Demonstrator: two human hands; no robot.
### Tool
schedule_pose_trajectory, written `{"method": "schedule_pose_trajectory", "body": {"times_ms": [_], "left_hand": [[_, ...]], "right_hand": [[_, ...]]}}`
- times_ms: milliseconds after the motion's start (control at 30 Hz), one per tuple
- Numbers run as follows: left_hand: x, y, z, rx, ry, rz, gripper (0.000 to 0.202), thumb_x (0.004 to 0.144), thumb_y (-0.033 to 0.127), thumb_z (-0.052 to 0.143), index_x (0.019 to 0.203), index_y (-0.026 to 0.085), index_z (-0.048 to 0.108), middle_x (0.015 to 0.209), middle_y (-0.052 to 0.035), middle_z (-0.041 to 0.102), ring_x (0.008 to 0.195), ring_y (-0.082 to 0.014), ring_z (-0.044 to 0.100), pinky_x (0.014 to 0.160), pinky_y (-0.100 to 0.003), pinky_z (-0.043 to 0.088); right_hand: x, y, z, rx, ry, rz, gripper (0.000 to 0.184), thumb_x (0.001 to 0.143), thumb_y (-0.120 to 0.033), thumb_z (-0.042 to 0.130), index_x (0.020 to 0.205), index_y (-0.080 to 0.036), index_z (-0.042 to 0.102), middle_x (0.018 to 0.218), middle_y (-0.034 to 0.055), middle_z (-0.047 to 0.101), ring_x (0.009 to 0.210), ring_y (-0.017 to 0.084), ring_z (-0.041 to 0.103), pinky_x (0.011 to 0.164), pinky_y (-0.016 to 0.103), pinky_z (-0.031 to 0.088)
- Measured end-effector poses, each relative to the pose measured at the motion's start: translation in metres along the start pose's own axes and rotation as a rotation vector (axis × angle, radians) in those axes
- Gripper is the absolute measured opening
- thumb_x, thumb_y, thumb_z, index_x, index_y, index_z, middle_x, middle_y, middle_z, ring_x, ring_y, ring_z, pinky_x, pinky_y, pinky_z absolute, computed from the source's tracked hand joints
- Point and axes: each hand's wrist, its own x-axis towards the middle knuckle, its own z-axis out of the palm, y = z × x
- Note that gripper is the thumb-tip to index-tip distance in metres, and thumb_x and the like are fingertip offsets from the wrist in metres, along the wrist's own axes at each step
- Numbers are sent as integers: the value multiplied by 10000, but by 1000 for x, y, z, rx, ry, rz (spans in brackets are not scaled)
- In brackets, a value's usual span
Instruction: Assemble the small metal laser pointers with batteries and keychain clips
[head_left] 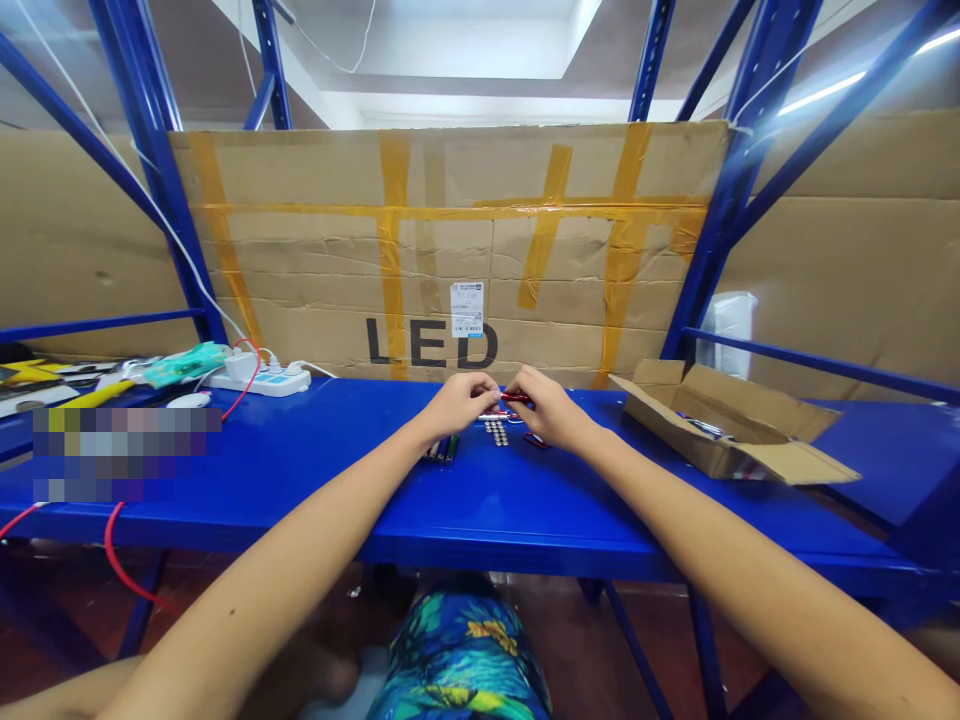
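My right hand [546, 405] is closed around a small shiny red tube [515, 397], held just above the blue table. Fingertips of my left hand [461, 405] are pinched together close to the tube's left end; what is between them is too small to make out. Below the hands, several small round silver button cells [496, 433] lie in rows. A red and silver slim piece [493, 416] lies just behind them. Several dark and green tubes [442, 449] lie side by side under my left wrist. A red carabiner-like loop [535, 440] rests beneath my right hand.
On the blue table [300, 460], an open cardboard box [675, 425] holding slim metallic pieces stands at right. A white power strip [262, 380], a teal packet [186, 366] and red cables [116, 545] are at left. A large cardboard sheet [322, 260] stands behind, between blue posts.
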Motion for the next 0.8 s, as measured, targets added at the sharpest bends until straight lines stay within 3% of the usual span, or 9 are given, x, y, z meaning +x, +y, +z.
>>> {"method": "schedule_pose_trajectory", "body": {"times_ms": [167, 300, 600, 800], "left_hand": [[-1, 0, 0, 4, -2, 21, 171, 852, 290, 551, 790, 142, 610, 729, -40, 687, 689, -154, 617, 653, -262, 450], [-1, -2, 0, 94, 5, 32, 152, 854, 268, 542, 804, 147, 619, 743, -34, 687, 699, -153, 609, 650, -263, 432], [-3, 2, 2, 295, 20, 95, 120, 850, 212, 536, 821, 156, 637, 753, -23, 679, 712, -152, 593, 655, -266, 399], [-3, 2, 4, 339, 9, 113, 109, 854, 215, 543, 822, 160, 632, 752, -24, 674, 711, -153, 586, 654, -269, 390]], "right_hand": [[1, -2, -2, 25, 5, -38, 104, 907, -136, 483, 842, -188, 545, 783, 37, 514, 718, 164, 499, 673, 295, 408], [1, -4, -2, 27, -18, 12, 116, 898, -159, 488, 813, -178, 565, 748, 43, 552, 694, 164, 512, 663, 297, 405], [3, -12, -3, 384, -155, 531, 110, 858, -239, 514, 798, -182, 586, 557, -13, 589, 475, 167, 618, 498, 270, 437], [4, -6, -3, 640, -197, 633, 204, 788, -365, 633, 716, -182, 576, 460, -54, 487, 394, 151, 569, 422, 275, 486]]}}
